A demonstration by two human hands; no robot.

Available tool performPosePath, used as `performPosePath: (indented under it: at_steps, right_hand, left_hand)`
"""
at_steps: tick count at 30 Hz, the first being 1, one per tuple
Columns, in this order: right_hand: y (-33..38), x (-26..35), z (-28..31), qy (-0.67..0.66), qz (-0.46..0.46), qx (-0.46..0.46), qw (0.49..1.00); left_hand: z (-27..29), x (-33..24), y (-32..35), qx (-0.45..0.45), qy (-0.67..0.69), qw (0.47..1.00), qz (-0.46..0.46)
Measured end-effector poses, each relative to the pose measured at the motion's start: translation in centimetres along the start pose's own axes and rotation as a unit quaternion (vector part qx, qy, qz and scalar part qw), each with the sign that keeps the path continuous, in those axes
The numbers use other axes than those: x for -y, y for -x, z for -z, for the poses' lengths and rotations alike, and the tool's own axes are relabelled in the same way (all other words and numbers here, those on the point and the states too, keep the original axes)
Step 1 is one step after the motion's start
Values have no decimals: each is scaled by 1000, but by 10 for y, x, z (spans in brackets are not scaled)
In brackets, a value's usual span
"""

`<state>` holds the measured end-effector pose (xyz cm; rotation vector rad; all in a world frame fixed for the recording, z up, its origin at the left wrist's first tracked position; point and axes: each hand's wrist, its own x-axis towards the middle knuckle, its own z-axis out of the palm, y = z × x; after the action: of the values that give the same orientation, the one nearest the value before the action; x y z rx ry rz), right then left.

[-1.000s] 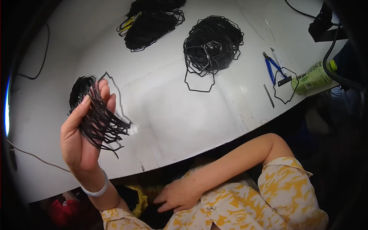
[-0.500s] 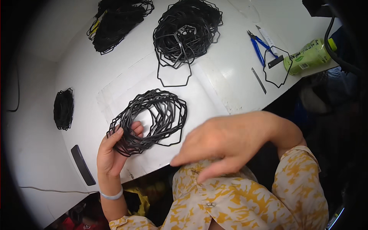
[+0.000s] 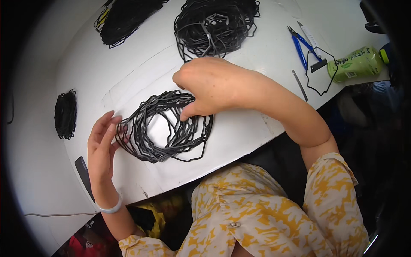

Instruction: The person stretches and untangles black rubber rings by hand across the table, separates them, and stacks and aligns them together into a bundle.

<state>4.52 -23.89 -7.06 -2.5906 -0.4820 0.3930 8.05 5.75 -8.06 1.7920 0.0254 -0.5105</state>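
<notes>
On the white table lies a bundle of thin black angular rings (image 3: 143, 147), gasket-like, piled into one loose coil. My left hand (image 3: 102, 145) is at its left edge, fingers apart, some fingertips partly behind the outer rings. Over the bundle's upper right reaches my right hand (image 3: 209, 85), back of the hand upward. Its thumb points down toward the rings, well apart from the index finger; the other fingers are hidden beneath. Just beyond it sits a larger heap of the same black rings (image 3: 214, 32), its near edge partly covered by that hand.
Another black ring heap (image 3: 128, 21) lies far left, and a small bundle (image 3: 65, 114) at the left. At the right are blue-handled cutters (image 3: 299, 51), a thin blade (image 3: 299, 85), a single black ring (image 3: 322, 91) and a green bottle (image 3: 357, 64). A dark bar (image 3: 83, 175) lies near left.
My right hand has swung from the table's front edge up and away, over the bundle toward the larger heap. My left hand has loosened from the bundle, which now rests flatter on the table.
</notes>
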Motion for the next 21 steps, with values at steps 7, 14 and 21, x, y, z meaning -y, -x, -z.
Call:
performPosePath:
  at_steps: [7,14,21]
  right_hand:
    - [7,-11,-21,2,66,-84,994]
    - [-1,-11,-34,-3,106,-176,979]
    - [-15,-15,-41,7,183,-308,934]
  left_hand:
    - [1,-25,-45,138,-164,977,5]
    - [-9,-15,-31,171,-271,946,-54]
    - [15,-4,-32,162,-237,952,-107]
